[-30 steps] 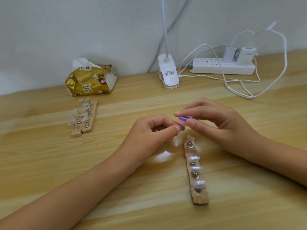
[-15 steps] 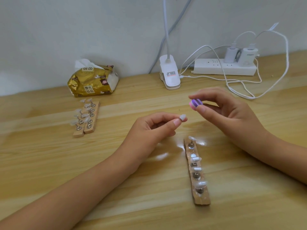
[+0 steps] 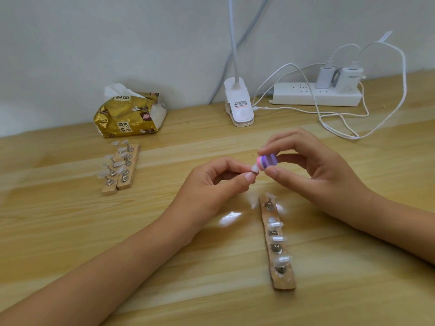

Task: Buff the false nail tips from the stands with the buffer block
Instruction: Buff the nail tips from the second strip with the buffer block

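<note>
Head view: left hand (image 3: 211,185) pinching nail tip (image 3: 254,169), right hand (image 3: 316,171) pinching buffer block (image 3: 267,161); tissue pack (image 3: 128,116) marked 原木纯品

The tabletop (image 3: 70,231) was pale wood with a light sheen, catching glare. The stand (image 3: 286,283) at five o'clock was bare wood with shiny metal pegs (image 3: 275,250), its nail tips (image 3: 282,260) translucent plastic. The buffer block (image 3: 268,161) looked matt. At ten o'clock the tissue pack (image 3: 127,121) wore glossy gold film; the power strip (image 3: 306,96), one o'clock, smooth white plastic.
</note>
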A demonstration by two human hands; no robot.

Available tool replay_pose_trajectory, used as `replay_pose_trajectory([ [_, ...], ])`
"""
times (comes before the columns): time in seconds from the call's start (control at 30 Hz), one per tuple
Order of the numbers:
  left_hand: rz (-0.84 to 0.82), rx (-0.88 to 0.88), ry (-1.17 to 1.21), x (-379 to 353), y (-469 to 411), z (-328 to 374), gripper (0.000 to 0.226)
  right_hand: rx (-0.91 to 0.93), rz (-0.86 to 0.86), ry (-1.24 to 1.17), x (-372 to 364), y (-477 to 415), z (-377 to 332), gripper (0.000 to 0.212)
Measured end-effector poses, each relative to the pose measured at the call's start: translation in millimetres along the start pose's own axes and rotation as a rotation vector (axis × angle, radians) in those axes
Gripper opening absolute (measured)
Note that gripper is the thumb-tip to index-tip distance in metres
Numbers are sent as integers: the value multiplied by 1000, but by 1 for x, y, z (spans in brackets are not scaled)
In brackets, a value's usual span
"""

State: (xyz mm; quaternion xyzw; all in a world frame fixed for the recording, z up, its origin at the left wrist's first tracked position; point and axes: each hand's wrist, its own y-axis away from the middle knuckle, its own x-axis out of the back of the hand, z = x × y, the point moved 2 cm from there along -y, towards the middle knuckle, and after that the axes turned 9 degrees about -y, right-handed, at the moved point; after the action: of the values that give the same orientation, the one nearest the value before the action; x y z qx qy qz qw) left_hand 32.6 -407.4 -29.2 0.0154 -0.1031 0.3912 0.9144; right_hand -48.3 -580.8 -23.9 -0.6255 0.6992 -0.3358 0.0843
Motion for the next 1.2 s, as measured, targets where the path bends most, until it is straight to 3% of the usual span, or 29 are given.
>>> replay_pose_trajectory([
  [0.43,-39,-31,-60,0,0,-1,5,10,-41,-25,-1,2,1,21],
  [0.57,-37,-50,-63,-1,1,1,15,73,-88,5,-2,2,-2,21],
  [0.67,-35,-43,-54,-1,2,1,13,15,-24,-5,1,1,1,18],
  [0.8,-34,-50,-68,-1,2,1,14,77,-97,16,-2,3,-2,21],
  [0.93,-21,-31,-51,0,1,1,13,29,-46,7,-1,1,-1,20],
  [1.07,-8,-29,-64,-1,1,0,10,127,-122,78,-5,4,-6,21],
  [1.2,23,-9,59,-2,0,0,12,38,65,-66,4,0,-1,23],
])
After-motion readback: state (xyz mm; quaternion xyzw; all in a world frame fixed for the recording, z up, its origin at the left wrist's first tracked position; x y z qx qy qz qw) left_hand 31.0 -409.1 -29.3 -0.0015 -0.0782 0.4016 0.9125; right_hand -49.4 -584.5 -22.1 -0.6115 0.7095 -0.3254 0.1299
